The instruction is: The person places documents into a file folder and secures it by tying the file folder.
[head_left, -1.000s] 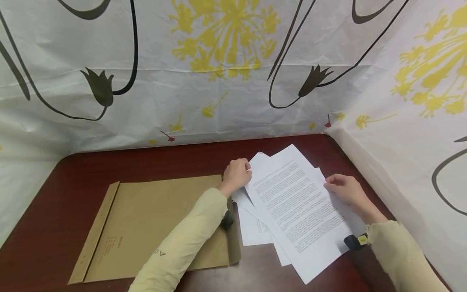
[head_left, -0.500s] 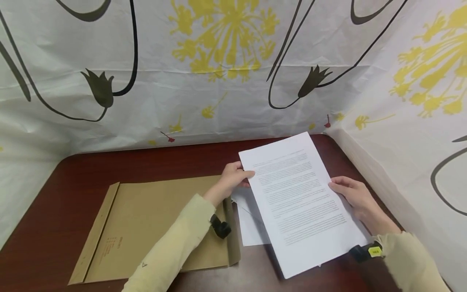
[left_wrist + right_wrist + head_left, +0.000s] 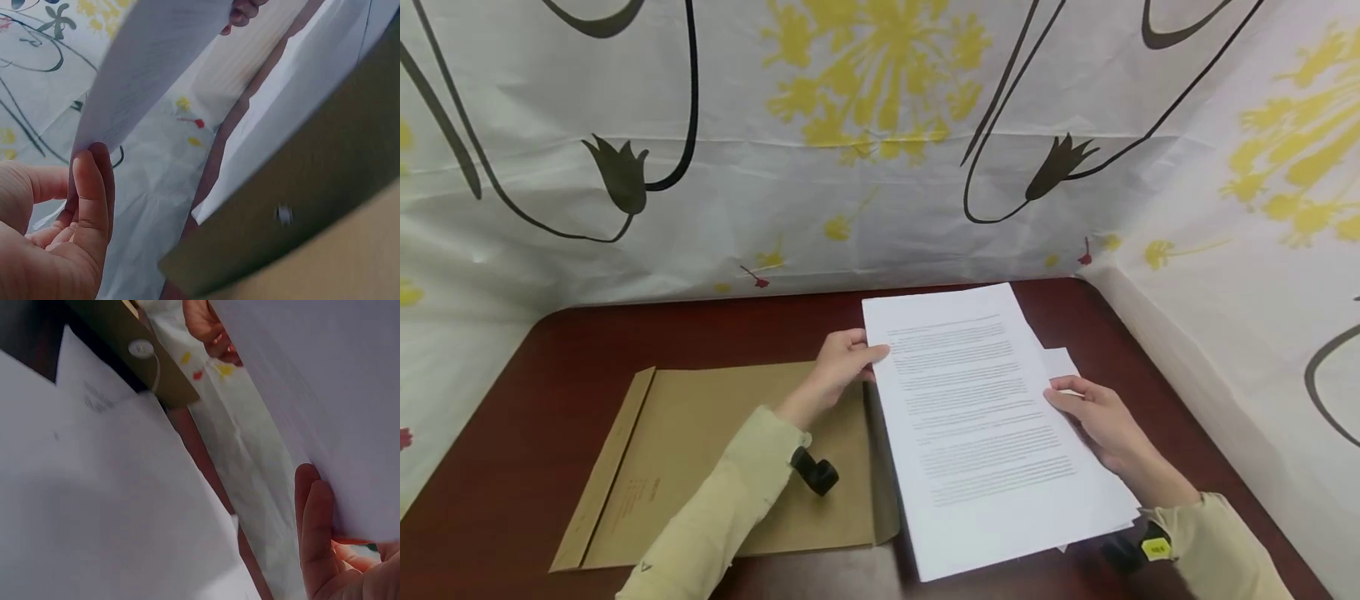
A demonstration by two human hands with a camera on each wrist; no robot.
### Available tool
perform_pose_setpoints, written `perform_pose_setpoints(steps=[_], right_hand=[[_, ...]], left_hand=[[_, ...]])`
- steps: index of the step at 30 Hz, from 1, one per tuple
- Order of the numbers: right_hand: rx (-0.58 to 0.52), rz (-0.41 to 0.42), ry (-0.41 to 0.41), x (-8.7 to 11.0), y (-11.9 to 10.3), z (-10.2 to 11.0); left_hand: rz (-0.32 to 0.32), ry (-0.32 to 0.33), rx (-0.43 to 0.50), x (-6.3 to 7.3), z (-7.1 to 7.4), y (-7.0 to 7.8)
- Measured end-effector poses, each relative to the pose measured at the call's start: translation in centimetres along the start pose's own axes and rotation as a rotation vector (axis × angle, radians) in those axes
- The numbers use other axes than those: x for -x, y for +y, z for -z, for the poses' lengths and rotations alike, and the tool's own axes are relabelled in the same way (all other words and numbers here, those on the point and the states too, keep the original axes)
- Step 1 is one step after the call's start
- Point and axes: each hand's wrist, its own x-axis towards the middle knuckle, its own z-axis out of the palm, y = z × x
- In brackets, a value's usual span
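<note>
A printed paper sheet point(image 3: 977, 425), perhaps with others behind it, is raised off the table between both hands. My left hand point(image 3: 835, 367) pinches its upper left edge, thumb in front and fingers behind. On the opposite edge, my right hand point(image 3: 1101, 421) pinches the paper in the same way. Other white sheets point(image 3: 125, 500) lie underneath on the table, mostly hidden in the head view. To the left lies a flat brown kraft document envelope point(image 3: 722, 467). Its flap point(image 3: 312, 169) bears a small white button point(image 3: 141, 349) with a string, seen in the right wrist view.
The dark red wooden table point(image 3: 760, 329) has rounded far corners. A white patterned sheet point(image 3: 715, 208) hangs behind it and along its sides. The envelope takes up the left middle of the table, its right side beside the loose sheets.
My left hand has changed its grasp to a thumb-in-front pinch. The paper has been lifted, turned more upright and carried left toward the envelope, both hands moving with it.
</note>
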Motion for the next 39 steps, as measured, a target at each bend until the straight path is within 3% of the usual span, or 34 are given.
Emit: perform_pose_setpoints(steps=[9, 18, 27, 30, 39], right_hand=[[0.013, 0.028, -0.109, 0.2, 0.2, -3.0], [-0.017, 0.052, -0.196, 0.6, -0.1, -5.2], [-0.118, 0.046, -0.387, 1.1, -0.5, -6.5], [-0.113, 0.054, -0.382, 0.9, -1.1, -6.6], [-0.012, 0.148, -0.229, -1.2, -2.0, -6.0]], left_hand=[[0.006, 0.035, -0.050, 1.0, 3.4, -1.0], [0.030, 0.055, -0.082, 1.9, 5.9, -1.5], [0.079, 0.032, -0.077, 2.1, 7.5, -2.0], [0.104, 0.002, -0.097, 2.0, 7.6, -1.9], [0.134, -0.151, -0.104, 1.9, 6.6, -1.9]])
